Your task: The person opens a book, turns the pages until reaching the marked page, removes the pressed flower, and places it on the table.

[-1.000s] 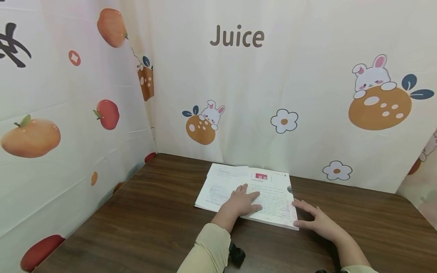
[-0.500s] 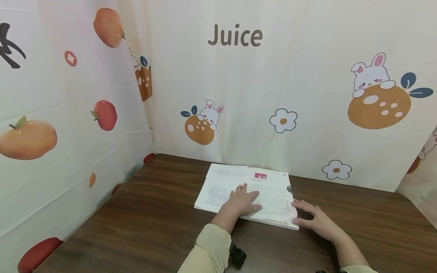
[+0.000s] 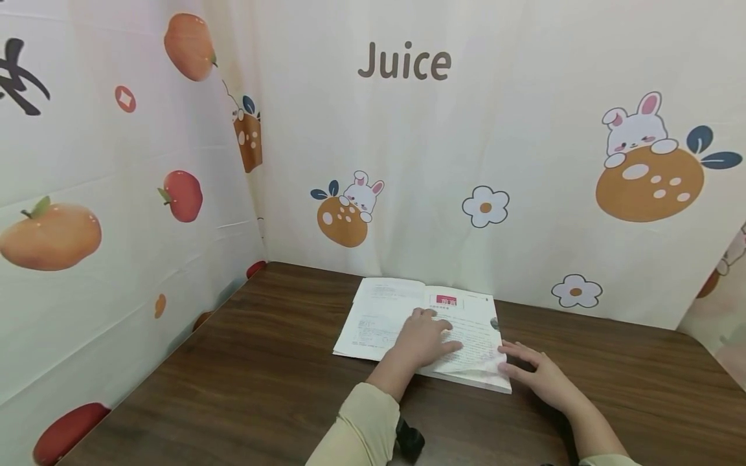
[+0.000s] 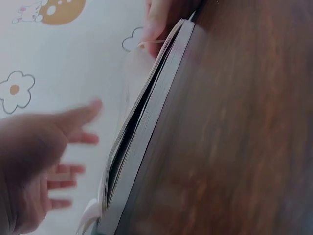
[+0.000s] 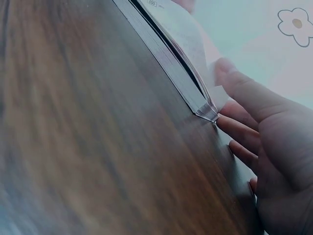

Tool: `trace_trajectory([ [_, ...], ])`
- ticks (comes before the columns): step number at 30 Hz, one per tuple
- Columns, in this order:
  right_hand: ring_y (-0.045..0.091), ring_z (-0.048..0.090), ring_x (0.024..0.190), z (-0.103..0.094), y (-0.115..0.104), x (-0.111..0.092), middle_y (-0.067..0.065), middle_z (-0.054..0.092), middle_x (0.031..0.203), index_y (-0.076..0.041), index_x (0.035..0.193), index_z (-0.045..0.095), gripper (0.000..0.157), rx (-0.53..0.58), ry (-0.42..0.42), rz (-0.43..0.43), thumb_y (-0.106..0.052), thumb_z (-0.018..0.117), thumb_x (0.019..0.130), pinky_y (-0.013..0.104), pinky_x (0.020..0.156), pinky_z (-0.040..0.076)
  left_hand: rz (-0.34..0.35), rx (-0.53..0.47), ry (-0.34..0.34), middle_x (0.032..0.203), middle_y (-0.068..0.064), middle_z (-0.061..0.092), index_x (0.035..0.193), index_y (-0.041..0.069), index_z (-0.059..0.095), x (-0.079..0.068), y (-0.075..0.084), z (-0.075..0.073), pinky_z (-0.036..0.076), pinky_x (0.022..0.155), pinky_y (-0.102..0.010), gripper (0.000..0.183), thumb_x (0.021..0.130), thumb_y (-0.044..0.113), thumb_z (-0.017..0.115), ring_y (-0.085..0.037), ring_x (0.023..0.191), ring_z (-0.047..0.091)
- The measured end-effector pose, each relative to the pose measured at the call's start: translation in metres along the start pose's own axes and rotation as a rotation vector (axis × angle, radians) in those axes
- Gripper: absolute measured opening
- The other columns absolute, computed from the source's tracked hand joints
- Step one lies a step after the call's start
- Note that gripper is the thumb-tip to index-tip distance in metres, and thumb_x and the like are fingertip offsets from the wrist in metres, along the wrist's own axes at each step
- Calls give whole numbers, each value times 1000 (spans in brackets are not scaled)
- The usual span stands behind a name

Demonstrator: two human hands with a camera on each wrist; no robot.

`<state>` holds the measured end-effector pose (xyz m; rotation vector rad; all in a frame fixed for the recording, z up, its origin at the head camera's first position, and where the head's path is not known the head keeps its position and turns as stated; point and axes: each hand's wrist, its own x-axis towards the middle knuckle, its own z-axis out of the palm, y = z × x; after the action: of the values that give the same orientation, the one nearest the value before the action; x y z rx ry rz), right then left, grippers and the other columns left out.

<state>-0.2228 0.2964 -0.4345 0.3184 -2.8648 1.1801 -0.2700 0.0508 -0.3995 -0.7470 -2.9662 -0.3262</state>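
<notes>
An open book [image 3: 379, 310] with printed pages lies on the table. My left hand [image 3: 422, 336] is over the middle of the book, its fingers spread and slightly bent. In the left wrist view this left hand [image 4: 36, 161] is blurred and sits above the curved pages. At the book's right edge is my right hand [image 3: 544, 375]. Up close, the right hand [image 5: 279, 132] has a raised page corner [image 5: 221, 97] between its thumb and fingers. Its lower fingers stand at the edge of the page stack [image 5: 166, 63].
The brown wooden table [image 3: 250, 388] carries the book near its back edge. Behind it hangs a cream curtain [image 3: 431, 142] printed with fruit, rabbits and flowers, and more of it covers the left side. A black strap device [image 3: 410, 441] is on my left wrist.
My left hand has moved a little right across the pages, and its fingers have bent slightly. The right thumb has shifted slightly up at the page edge, where the paper now bulges.
</notes>
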Motion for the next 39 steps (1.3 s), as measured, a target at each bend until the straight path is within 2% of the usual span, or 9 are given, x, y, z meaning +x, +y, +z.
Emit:
trace_trajectory([
  [4, 46, 22, 131, -1, -1, -1, 20, 41, 139, -7, 125, 57, 48, 0, -4, 9, -36, 63, 87, 67, 99, 5, 148, -88, -26, 120, 9, 56, 114, 32, 65, 1, 10, 3, 38, 92, -30, 48, 80, 64, 56, -13, 112, 44],
  [6, 46, 22, 131, -1, -2, -1, 20, 41, 139, -7, 125, 57, 48, 2, -6, 11, -36, 62, 87, 67, 99, 6, 214, -95, -37, 115, 12, 57, 112, 33, 66, 1, 14, 6, 39, 90, -27, 45, 78, 62, 60, -9, 107, 46],
  [8, 46, 21, 131, -1, -2, 0, 20, 41, 139, -7, 125, 57, 48, 4, -8, 9, -36, 62, 87, 67, 98, 6, 260, -78, -26, 112, 14, 58, 109, 34, 68, 1, 18, 8, 39, 88, -25, 41, 77, 59, 64, -7, 104, 47],
  [11, 46, 22, 131, -1, -2, 0, 20, 42, 138, -8, 124, 57, 47, 6, -3, -2, -35, 63, 87, 67, 98, 6, 292, -57, 6, 107, 17, 59, 104, 34, 69, 1, 23, 10, 38, 85, -22, 30, 79, 50, 67, -5, 99, 47],
  [17, 48, 23, 130, -2, 2, 1, 21, 42, 137, -8, 125, 57, 47, 24, -11, -42, -31, 66, 84, 68, 98, 5, 307, -87, 19, 93, 21, 62, 96, 32, 73, 1, 29, 13, 38, 77, -16, 16, 83, 39, 67, 0, 87, 48],
  [23, 53, 18, 129, -6, 5, -2, 29, 33, 140, -6, 135, 46, 65, 32, -67, -54, -28, 71, 79, 69, 96, 3, 327, -38, 52, 81, 23, 62, 91, 31, 74, -2, 34, 18, 36, 70, -14, 12, 85, 37, 65, 2, 79, 48],
  [27, 56, 13, 128, -6, 5, -4, 34, 27, 140, -4, 139, 38, 76, 40, -86, -37, -28, 74, 76, 71, 94, 3, 299, -16, 75, 77, 24, 59, 89, 33, 74, -3, 38, 20, 35, 66, -14, 13, 86, 40, 63, 2, 74, 46],
  [33, 54, 22, 127, -4, 5, -3, 33, 32, 138, -3, 137, 40, 72, -4, -50, -57, -32, 71, 79, 68, 98, 4, 230, 0, 156, 76, 24, 61, 90, 34, 73, -2, 42, 19, 32, 60, -14, 14, 87, 41, 61, 1, 67, 42],
  [39, 54, 20, 128, -2, 4, -3, 33, 33, 138, -1, 137, 39, 75, -4, -46, -68, -30, 73, 78, 67, 98, 4, 192, -60, 241, 76, 23, 61, 91, 32, 73, -2, 41, 18, 35, 63, -12, 13, 86, 38, 63, 1, 71, 44],
])
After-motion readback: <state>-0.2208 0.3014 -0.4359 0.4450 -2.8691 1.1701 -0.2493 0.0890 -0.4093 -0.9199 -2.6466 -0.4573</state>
